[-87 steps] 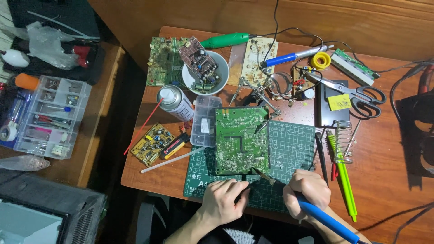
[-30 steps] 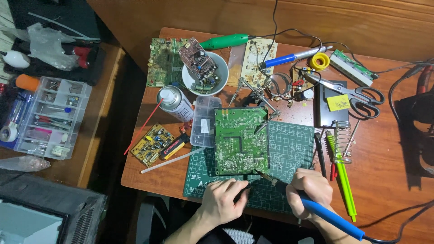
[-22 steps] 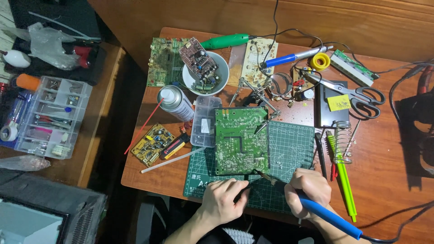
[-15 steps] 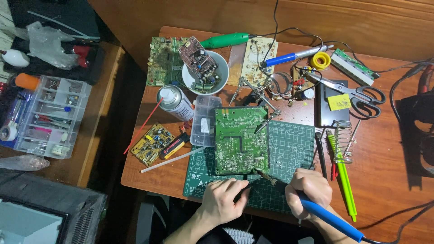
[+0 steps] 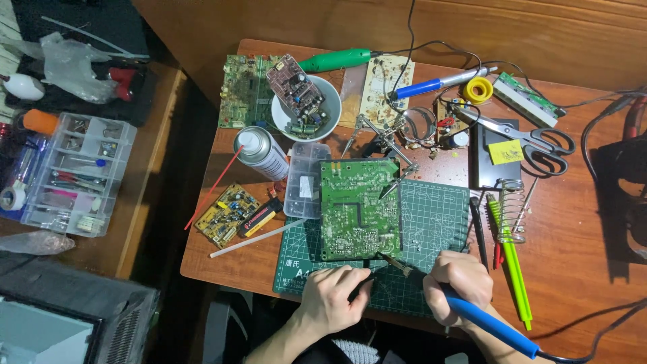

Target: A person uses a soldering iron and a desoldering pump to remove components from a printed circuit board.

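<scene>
The wooden surface fills the middle and right of the frame, crowded with tools; on it, low and centre, lies a green cutting mat, likely there to spare the wood from heat. The green circuit board rests on the mat's left part, solder side up so its joints can be reached, its long axis running up and down the frame; its near edge lies just above the hands. The right hand, at lower centre-right, has its grip closed around a blue-handled soldering iron; the iron's long axis slants from the lower right up to the left, the tip pointing at the board's lower right corner. The left hand sits just left of it, fingers pinching a thin dark tool, perhaps tweezers, angled toward the same corner.
</scene>
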